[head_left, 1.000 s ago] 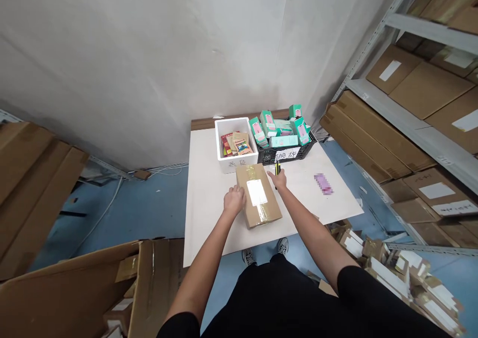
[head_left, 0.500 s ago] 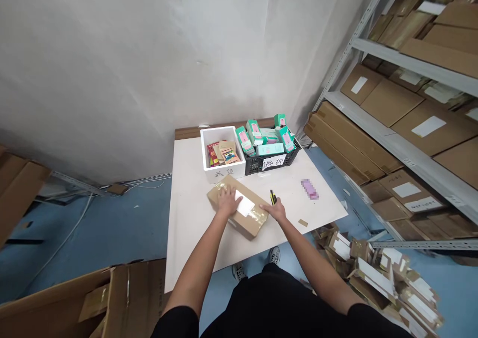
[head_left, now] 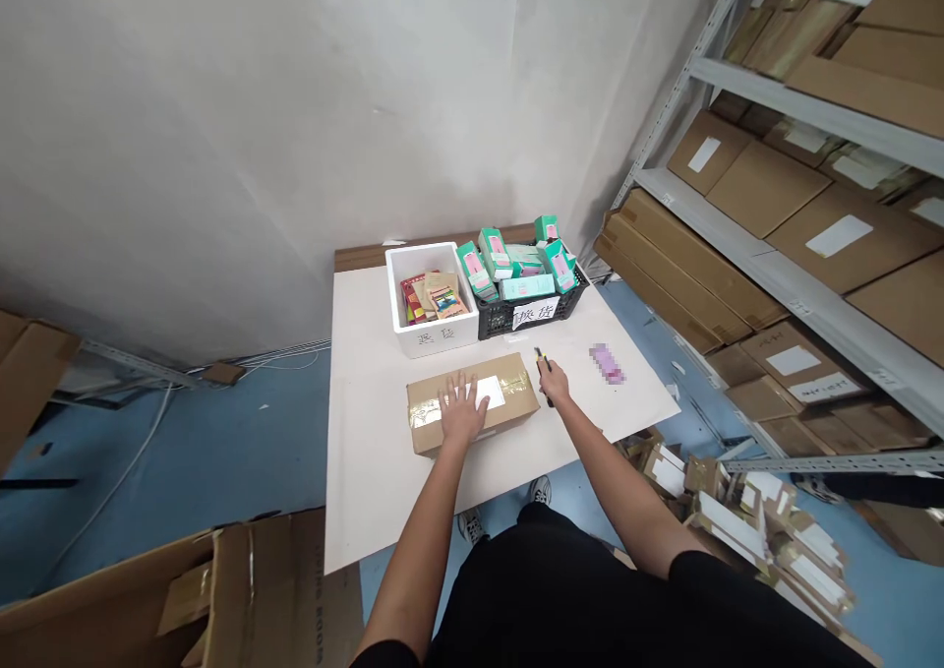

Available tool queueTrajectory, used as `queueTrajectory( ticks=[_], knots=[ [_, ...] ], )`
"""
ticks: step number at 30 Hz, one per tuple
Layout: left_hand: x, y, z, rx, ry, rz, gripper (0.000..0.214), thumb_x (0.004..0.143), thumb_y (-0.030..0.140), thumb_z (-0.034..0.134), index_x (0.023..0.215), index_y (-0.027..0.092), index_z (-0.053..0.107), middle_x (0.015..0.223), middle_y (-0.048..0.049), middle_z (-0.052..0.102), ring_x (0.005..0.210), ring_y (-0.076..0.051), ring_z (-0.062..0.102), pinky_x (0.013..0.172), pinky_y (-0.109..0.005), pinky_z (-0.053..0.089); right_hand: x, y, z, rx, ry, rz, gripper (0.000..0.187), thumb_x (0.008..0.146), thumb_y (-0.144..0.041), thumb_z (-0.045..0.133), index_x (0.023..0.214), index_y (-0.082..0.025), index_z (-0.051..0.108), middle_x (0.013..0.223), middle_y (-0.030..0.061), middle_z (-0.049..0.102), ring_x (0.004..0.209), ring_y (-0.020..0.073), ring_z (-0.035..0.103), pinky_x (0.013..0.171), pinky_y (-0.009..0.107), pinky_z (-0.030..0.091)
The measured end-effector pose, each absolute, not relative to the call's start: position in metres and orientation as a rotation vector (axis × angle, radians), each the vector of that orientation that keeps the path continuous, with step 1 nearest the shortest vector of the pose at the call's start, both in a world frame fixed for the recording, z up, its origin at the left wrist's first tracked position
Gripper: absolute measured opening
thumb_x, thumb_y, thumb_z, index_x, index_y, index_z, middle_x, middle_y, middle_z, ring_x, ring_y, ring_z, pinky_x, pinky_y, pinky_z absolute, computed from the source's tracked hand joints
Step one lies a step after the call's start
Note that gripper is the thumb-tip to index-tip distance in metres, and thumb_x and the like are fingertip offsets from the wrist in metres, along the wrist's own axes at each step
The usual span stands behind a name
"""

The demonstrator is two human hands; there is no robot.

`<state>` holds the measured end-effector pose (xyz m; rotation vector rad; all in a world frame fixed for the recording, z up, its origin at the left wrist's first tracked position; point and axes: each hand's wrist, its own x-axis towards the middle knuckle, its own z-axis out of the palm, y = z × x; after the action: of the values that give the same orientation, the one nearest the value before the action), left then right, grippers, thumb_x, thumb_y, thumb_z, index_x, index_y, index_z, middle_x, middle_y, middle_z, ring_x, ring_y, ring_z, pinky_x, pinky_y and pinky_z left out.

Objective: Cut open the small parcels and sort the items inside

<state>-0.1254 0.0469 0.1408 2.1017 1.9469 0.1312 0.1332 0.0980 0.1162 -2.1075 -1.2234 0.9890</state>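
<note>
A taped brown cardboard parcel (head_left: pixel 508 393) with a white label lies crosswise on the white table (head_left: pixel 383 471). My left hand (head_left: pixel 462 412) rests flat on top of it, fingers spread. My right hand (head_left: pixel 554 383) sits just past the parcel's right end, closed round a black and yellow utility knife (head_left: pixel 542 358) whose tip points away from me.
A white foam box (head_left: pixel 432 334) of small packets and a black crate (head_left: pixel 531 309) of green boxes stand at the table's back. A blurred pink item (head_left: pixel 607 363) lies to the right. Shelves of cartons fill the right side; open cartons lie on the floor at left.
The parcel has been turned from lengthwise to crosswise on the table. My left hand moved from its edge onto its top and opened flat. My right hand kept hold of the knife.
</note>
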Motion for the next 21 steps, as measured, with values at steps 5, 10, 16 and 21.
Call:
queueTrajectory(
  ticks=[5,10,16,21],
  knots=[
    [-0.119,0.035,0.108,2.167,1.96,0.239,0.071,0.106,0.056,0.032,0.168,0.022,0.033,0.177,-0.0086,0.025,0.165,-0.037,0.01,0.132,-0.061,0.01,0.158,0.069,0.113,-2.175,-1.362,1.169,0.055,0.104,-0.067,0.041,0.075,-0.023,0.055,0.055,-0.0038,0.058,0.043,0.0139,0.058,0.054,0.025,0.041],
    [-0.122,0.039,0.099,2.162,1.946,0.333,0.07,0.106,0.055,0.034,0.168,0.021,0.036,0.177,-0.0089,0.024,0.166,-0.038,0.008,0.132,-0.063,0.008,0.155,0.08,0.118,-2.186,-1.506,1.203,0.055,0.104,-0.066,0.042,0.074,-0.022,0.057,0.055,-0.0035,0.058,0.043,0.0136,0.059,0.055,0.025,0.039],
    [-0.123,0.04,0.098,2.125,1.915,0.368,0.072,0.105,0.055,0.036,0.168,0.02,0.035,0.178,-0.0099,0.023,0.166,-0.038,0.005,0.132,-0.064,0.007,0.149,0.09,0.125,-2.22,-1.603,1.166,0.058,0.102,-0.07,0.044,0.075,-0.022,0.06,0.056,-0.0022,0.059,0.042,0.0148,0.059,0.056,0.027,0.038],
    [-0.123,0.039,0.097,2.128,1.922,0.357,0.072,0.105,0.058,0.035,0.168,0.022,0.035,0.178,-0.0076,0.023,0.166,-0.036,0.007,0.133,-0.062,0.006,0.161,0.073,0.131,-2.248,-1.728,1.119,0.058,0.103,-0.069,0.046,0.074,-0.021,0.062,0.052,-0.0015,0.057,0.04,0.016,0.057,0.058,0.029,0.037]
  ],
)
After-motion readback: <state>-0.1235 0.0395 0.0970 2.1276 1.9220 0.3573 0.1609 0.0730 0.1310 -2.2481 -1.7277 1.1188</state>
